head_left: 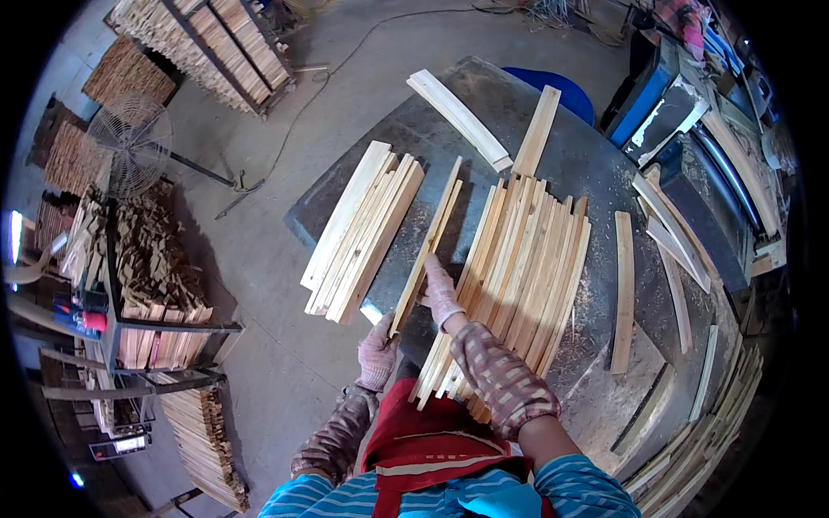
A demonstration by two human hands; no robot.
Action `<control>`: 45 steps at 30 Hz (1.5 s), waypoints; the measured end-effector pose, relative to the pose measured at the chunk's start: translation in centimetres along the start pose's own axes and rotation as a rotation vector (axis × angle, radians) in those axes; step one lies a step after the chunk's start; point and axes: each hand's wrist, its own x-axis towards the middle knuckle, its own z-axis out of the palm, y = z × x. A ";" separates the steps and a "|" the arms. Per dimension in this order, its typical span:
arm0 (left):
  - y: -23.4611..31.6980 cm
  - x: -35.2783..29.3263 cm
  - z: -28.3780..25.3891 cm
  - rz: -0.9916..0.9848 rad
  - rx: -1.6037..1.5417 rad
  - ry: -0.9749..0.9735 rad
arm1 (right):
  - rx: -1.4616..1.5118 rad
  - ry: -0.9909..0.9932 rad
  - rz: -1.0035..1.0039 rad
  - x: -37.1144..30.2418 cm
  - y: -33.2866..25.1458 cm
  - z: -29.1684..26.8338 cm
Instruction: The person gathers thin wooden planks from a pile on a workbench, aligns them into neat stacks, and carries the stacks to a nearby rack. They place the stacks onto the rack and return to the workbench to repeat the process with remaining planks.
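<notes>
My left hand (377, 356), in a pale glove, is closed around the near end of a pair of narrow wooden strips (426, 250). Further along their length, my right hand (441, 295), gloved too, grips them from the right side; its fingertips are partly hidden. The strips slant away from me over the dark tabletop (345, 190), between two groups of lumber. To their left lies a stack of wooden boards (358, 237). On the right a wide row of wooden strips (518, 276) lies side by side, partly beneath my right forearm.
Loose boards lie at the table's far side, one pale board (458, 116) among them. A single board (623, 293) lies to the right, near a machine with a roller (730, 181). A wire fan (129, 147) and racks of stacked wood (207, 52) stand on the left.
</notes>
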 end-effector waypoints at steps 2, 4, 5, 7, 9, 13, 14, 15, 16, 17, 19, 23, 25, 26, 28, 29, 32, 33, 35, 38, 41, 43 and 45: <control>1.0 1.0 -0.9 -0.186 0.209 -0.242 | -0.690 0.117 -0.284 0.3 0.5 1.1; -2.9 2.2 -0.1 0.270 0.016 -0.316 | -0.813 0.205 -0.205 4.6 3.7 0.0; -0.7 4.4 -0.9 0.015 -0.208 -0.578 | -0.799 0.200 -0.243 8.3 6.5 -2.8; -0.5 8.7 -3.4 0.072 -0.107 -0.185 | -0.570 0.168 -0.308 12.3 10.4 -3.8; -1.3 14.2 -6.4 0.087 0.040 0.191 | -0.308 0.159 -0.299 10.0 10.0 -1.3; -7.8 24.7 -10.7 -0.189 0.266 0.112 | -0.174 0.229 -0.178 7.8 7.4 5.3; -8.4 26.0 -10.9 -0.333 0.212 0.002 | -0.181 0.212 -0.183 8.0 7.4 5.9; -9.1 25.9 -10.7 -0.324 0.185 0.008 | -0.190 0.192 -0.187 8.1 7.4 6.4; -8.3 26.3 -9.3 -0.298 0.151 -0.008 | -0.187 0.150 -0.214 8.8 7.0 6.0; -8.2 26.2 -9.0 -0.284 0.126 -0.016 | -0.186 0.098 -0.228 9.4 7.6 5.4; -9.3 27.4 -8.7 -0.278 -0.030 0.003 | -0.237 0.129 -0.314 10.9 8.8 6.3; -7.1 26.6 -8.6 -0.377 -0.313 -0.157 | -0.514 0.274 -0.279 8.9 7.5 8.4; -6.0 26.1 -7.4 -0.279 -0.101 -0.172 | -0.527 0.277 -0.375 10.3 8.9 8.0; -6.8 25.5 -6.9 -0.249 -0.029 -0.149 | -0.554 0.258 -0.353 10.0 8.9 8.3; -8.6 24.9 -6.4 -0.218 0.099 -0.115 | -0.624 0.217 -0.245 8.2 6.7 10.2; -8.9 24.8 -6.4 -0.205 0.156 -0.108 | -0.661 0.201 -0.163 7.1 5.2 11.1; -2.0 25.9 -7.5 -0.235 0.353 -0.295 | -0.775 0.287 -0.189 9.1 6.1 9.4; -2.3 25.4 -7.6 -0.212 0.375 -0.270 | -0.773 0.250 -0.130 9.1 5.9 9.4; -3.1 24.7 -7.3 -0.165 0.414 -0.228 | -0.855 0.260 -0.117 8.8 5.6 8.8; -3.0 24.3 -6.6 -0.177 0.506 -0.237 | -0.986 0.272 -0.103 8.5 4.9 9.0; -3.0 24.2 -6.6 -0.174 0.506 -0.222 | -1.099 0.257 -0.041 8.2 4.0 9.8; -2.6 24.5 -6.4 -0.152 0.505 -0.214 | -1.216 0.263 -0.055 9.4 5.5 9.3; -2.4 24.4 -6.2 -0.134 0.512 -0.205 | -1.600 0.133 -0.207 9.9 6.4 8.4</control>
